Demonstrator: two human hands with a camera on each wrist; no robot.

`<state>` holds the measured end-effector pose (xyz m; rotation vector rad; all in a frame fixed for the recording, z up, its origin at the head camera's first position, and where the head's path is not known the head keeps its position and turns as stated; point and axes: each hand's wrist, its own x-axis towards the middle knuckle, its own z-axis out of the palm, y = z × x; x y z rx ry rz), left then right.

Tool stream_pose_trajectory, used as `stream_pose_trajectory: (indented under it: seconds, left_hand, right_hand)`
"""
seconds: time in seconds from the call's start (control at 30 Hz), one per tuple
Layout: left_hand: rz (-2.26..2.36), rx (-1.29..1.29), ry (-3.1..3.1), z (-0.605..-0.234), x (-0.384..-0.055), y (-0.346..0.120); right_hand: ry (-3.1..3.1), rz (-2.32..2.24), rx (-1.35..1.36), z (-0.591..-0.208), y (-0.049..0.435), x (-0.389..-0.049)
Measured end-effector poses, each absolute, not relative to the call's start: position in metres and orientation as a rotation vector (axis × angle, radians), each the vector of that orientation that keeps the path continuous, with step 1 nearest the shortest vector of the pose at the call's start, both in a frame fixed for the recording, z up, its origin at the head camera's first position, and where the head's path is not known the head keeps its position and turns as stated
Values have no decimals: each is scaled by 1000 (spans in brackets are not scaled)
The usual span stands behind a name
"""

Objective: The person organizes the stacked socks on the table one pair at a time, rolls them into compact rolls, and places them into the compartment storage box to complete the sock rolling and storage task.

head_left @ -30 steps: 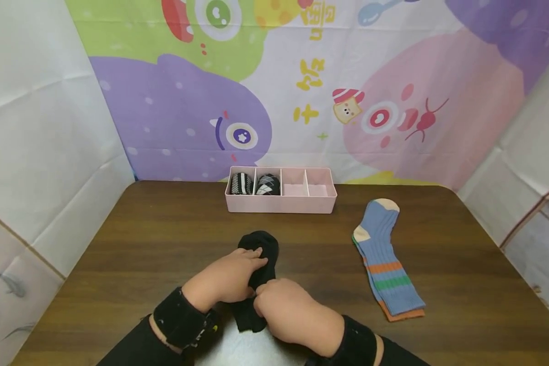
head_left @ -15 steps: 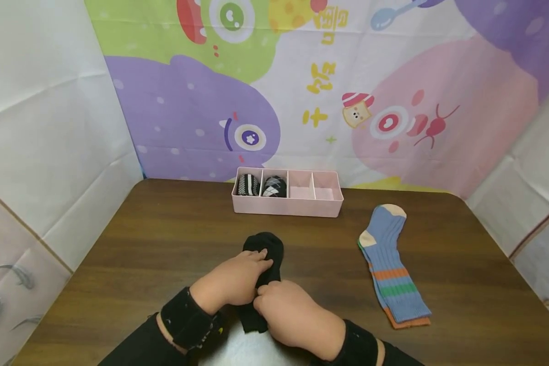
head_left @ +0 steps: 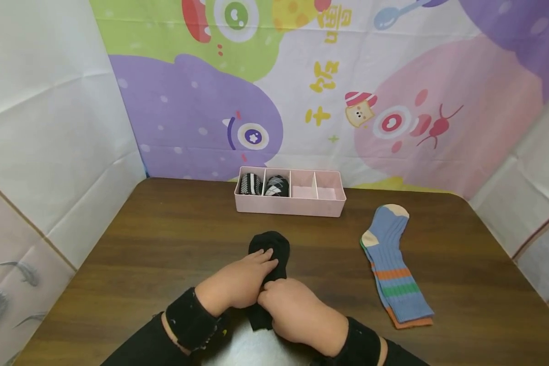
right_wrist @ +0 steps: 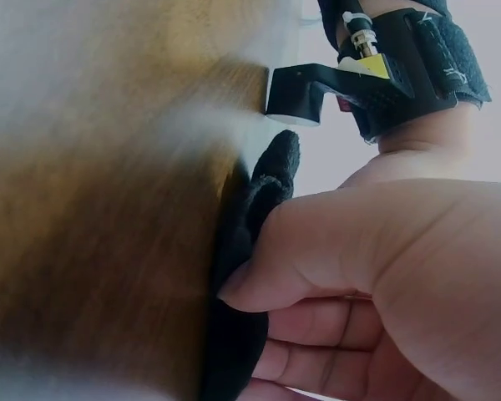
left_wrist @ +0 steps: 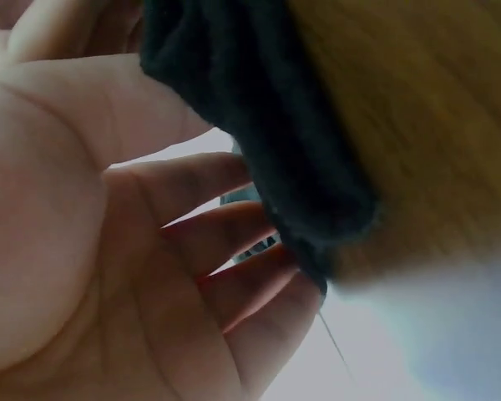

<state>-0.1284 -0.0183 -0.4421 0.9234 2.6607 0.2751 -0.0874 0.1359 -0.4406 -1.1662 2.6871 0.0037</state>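
A black sock lies lengthwise on the table, toe end away from me, folded layers visible in the left wrist view. My left hand rests across its upper part, fingers extended over the fabric. Close in front of it, my right hand pinches the sock's side edge, thumb against the black cloth and fingers bent behind. The cuff end sticks out between both wrists. Part of the sock is hidden under the hands.
Farther back stands a pink divided box. Its two left compartments hold a rolled striped sock and a rolled argyle sock. Blue socks with orange and green bands lie flat at right on the wooden table.
The head view has shifted slightly, so everything sits a little farther right in it. Both hands keep nearly the same placement on the black sock.
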Motion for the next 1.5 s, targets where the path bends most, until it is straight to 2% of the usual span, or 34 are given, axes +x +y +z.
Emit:
stream_pose_trajectory:
  seconds: [0.27,0.47,0.83,1.5]
  left_hand:
    - [-120,890,2778,-423,-103,-11]
    - [-59,790,2778,-411,-88,-5]
    - [133,783,2698,-412,-90,-8]
    - [-73,840,2716,-414,-87,-1]
  right_hand:
    - [2740,-95,-1198,-443,140,-89]
    - [2741,-221,-1146,-439,145,-89]
    - [2641,-254,-1076,-432,146,-90]
    - [2656,-150,-1075,-436,150,-87]
